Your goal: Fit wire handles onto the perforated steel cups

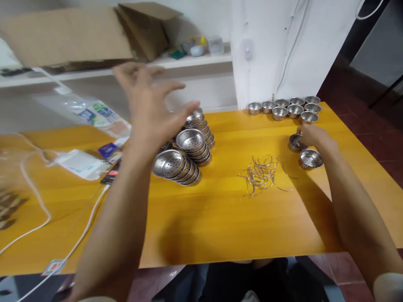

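My left hand (151, 105) is raised with its fingers spread and nothing in it, above and behind the stacked perforated metal cups (168, 164). These nested cups lean in several tilted stacks on the table's middle left. On the right side, my right hand (316, 136) pinches the rim of a small perforated metal cup (294, 143) that appears to rest on the table. Its fingertips are partly hidden. Just in front of it stands another perforated cup (311, 160), upright. Between the stacks and my right hand lies a loose heap of thin curved metal wires (261, 172).
Several single metal cups (280, 112) stand in rows at the table's back right corner. White cables (40, 201), a white box-shaped device (80, 163) and a plastic packet (100, 114) lie at the left. Behind is a shelf (201, 60) with a cardboard box (69, 35).
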`<act>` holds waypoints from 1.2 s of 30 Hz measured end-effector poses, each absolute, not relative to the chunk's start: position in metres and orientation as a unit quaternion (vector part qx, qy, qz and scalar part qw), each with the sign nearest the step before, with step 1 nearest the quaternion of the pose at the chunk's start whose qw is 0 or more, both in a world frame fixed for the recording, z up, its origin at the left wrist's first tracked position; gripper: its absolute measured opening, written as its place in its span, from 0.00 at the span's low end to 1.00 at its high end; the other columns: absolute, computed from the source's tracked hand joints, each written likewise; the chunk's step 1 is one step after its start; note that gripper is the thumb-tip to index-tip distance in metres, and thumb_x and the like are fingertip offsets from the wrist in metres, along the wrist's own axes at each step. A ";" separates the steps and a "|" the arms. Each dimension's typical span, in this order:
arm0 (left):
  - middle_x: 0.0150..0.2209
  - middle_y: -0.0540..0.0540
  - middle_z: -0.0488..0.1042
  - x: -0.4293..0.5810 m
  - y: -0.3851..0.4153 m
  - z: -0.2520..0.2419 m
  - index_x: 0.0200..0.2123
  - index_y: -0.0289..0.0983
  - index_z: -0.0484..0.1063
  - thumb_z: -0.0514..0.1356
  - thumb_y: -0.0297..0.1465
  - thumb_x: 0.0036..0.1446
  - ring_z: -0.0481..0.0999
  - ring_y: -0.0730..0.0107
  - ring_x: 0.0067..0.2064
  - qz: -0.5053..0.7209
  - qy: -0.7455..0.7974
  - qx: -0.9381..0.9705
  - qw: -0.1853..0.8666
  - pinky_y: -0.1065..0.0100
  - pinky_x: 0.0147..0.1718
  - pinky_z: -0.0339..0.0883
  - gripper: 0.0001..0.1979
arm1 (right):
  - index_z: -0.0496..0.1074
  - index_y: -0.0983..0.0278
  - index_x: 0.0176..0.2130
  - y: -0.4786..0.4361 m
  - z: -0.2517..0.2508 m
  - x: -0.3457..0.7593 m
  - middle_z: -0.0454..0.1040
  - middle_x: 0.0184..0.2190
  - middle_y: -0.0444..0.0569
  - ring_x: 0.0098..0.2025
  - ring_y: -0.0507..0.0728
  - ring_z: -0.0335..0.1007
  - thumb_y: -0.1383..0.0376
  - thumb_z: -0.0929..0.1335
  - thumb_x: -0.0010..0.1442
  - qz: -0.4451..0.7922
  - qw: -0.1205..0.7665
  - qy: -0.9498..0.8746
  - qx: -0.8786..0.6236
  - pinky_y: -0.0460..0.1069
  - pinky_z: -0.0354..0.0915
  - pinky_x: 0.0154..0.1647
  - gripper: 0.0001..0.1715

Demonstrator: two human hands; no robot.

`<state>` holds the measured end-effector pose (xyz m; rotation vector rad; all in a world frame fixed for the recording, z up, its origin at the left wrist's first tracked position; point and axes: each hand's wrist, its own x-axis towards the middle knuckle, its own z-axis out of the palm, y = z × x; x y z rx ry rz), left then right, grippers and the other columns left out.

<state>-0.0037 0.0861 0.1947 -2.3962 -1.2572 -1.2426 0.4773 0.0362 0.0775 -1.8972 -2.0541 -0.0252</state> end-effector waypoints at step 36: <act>0.59 0.39 0.81 -0.030 0.038 0.170 0.44 0.42 0.88 0.73 0.56 0.57 0.75 0.28 0.64 -0.337 -0.465 -0.815 -0.079 0.25 0.69 0.59 0.25 | 0.74 0.59 0.27 -0.011 0.150 0.361 0.78 0.27 0.50 0.29 0.58 0.70 0.41 0.69 0.70 0.210 0.134 -0.770 -0.587 0.55 0.63 0.34 0.30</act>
